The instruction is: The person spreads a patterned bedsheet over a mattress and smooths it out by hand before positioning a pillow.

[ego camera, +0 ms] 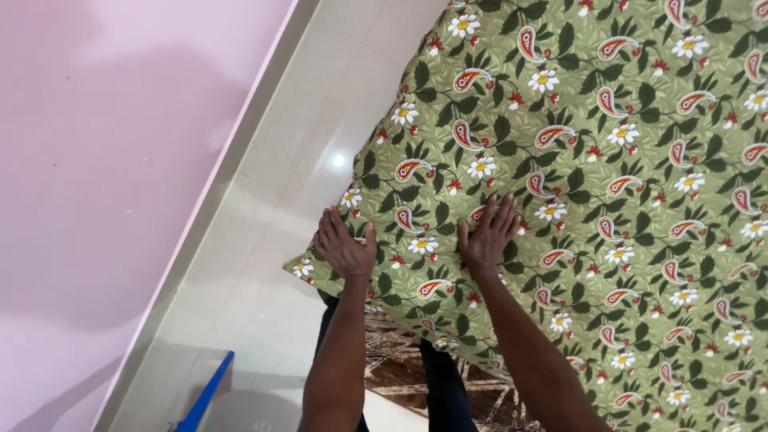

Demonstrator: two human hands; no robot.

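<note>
While both palms lie flat with fingers spread, gripping nothing, the left hand [346, 250] presses the green flowered sheet [608, 200] at its 8 o'clock corner and the right hand [488, 236] just beside it. Filling the view's right over the pale floor [264, 240], the cloth looks soft, light and limp, best pinched at that corner edge.

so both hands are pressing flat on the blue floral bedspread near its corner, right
Not quite: the bedspread is green, with white daisies and red paisley shapes, not blue. The rest holds. The head view shows the left hand and the right hand both lying palm-down on it near its corner, fingers spread.
</note>
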